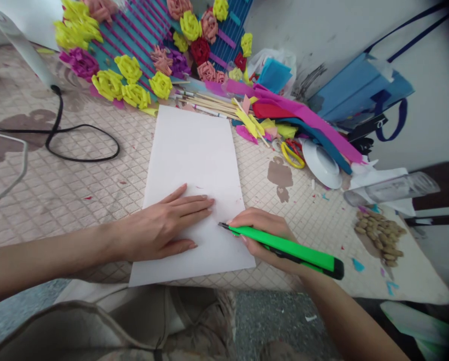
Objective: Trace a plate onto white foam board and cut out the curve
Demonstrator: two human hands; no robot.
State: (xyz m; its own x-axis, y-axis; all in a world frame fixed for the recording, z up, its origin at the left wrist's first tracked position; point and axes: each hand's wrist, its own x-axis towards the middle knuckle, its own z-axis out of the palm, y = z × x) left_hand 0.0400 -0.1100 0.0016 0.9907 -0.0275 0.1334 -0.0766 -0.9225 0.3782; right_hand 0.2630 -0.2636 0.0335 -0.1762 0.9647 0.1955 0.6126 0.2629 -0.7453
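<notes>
A white sheet of paper (192, 150) lies lengthwise on the table, its near edge reaching the table's front edge. My left hand (168, 223) rests flat on the sheet's lower half, fingers stretched out to the right. In my right hand (264, 230) is a green box cutter (284, 245) with a black end, gripped near its front. Its short blade tip points left, over the paper just right of my left fingertips. Whether the blade touches the paper I cannot tell.
Crepe-paper flowers (134, 82) on a blue striped panel stand at the back. Wooden sticks (205, 103), paper strips, yellow scissors (292, 155) and a white dish (322, 163) lie beyond the sheet. At right are a clear glass (393, 189) and peanuts (378, 235); a black cable (83, 159) loops left.
</notes>
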